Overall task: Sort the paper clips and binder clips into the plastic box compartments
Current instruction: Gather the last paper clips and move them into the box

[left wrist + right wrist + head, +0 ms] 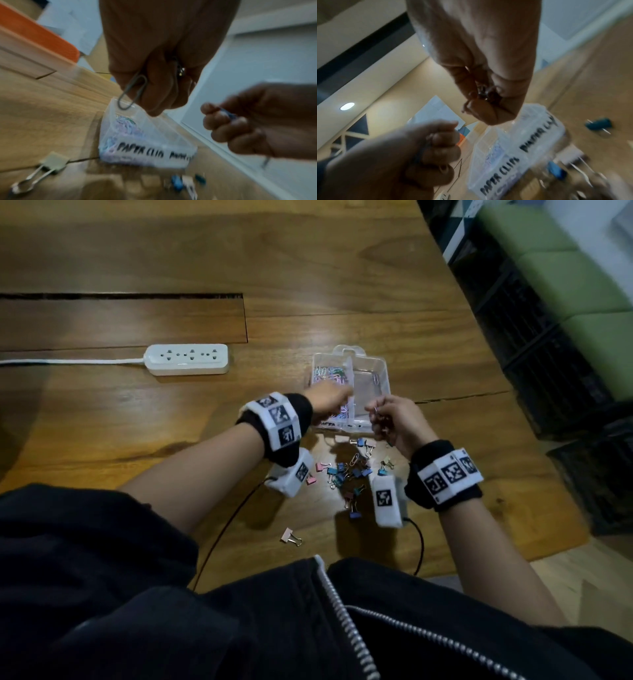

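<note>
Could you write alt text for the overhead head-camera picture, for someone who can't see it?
Two hands hold small clips over a clear plastic box on a wooden table. Colourful binder clips lie scattered nearer the person; a white power strip sits left.

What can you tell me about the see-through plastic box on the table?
The clear plastic box sits open on the brown wooden table, just beyond the loose pile of binder clips. A divider wall splits it in two: the left compartment holds many pastel paper clips, the right looks nearly empty. Black lettering on its near wall reads PAPER CLIPS. The left hand hovers over it, pinching a grey wire paper clip.
</note>
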`<state>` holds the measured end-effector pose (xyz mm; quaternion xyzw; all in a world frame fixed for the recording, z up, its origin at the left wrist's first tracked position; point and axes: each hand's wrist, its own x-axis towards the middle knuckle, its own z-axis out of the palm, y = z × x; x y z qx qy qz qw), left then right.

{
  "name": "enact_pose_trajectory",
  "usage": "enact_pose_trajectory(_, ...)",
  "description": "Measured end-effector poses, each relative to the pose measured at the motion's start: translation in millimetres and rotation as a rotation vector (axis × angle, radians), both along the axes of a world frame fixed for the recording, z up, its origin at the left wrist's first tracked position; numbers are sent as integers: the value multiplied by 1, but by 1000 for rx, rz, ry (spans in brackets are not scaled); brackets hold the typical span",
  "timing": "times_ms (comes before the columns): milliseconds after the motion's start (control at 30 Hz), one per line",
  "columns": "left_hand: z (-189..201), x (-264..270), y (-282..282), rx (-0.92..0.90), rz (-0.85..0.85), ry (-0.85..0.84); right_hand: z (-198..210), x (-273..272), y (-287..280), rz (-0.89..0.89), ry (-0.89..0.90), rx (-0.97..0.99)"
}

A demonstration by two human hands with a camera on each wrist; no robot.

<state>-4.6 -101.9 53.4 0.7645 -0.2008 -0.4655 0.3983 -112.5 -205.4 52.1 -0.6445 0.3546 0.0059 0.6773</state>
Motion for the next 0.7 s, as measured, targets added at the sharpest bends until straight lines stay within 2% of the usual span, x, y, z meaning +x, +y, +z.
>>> enact_pose_trajectory(67, -15, -14, -2, 102, -200, -155, -8, -10, -3, -58, 7, 149)
enact_pose_trajectory(133, -32, -30, -5, 196, -366, -294, -17, -21, -8, -96, 31, 163)
enact_pose_trajectory(200, -42, -43, -6, 261, -446, -410, -24, -30, -12, -85, 87, 48)
enact_pose_trajectory(333, -50, -57, -11, 311, -514, -656, -43, -44, -10, 66, 243, -353)
enact_pose_trajectory(400, -54, -63, -14, 362, -537, -731, -55, -47, -8, 104, 269, -456)
enact_pose_trajectory(600, -58, -65, -11, 444, -542, -687, -63, -47, 3, 229, 232, -476)
enact_pose_trajectory(700, -58, -60, -5, 428, -511, -592, -63, -46, 8, 334, 284, -480)
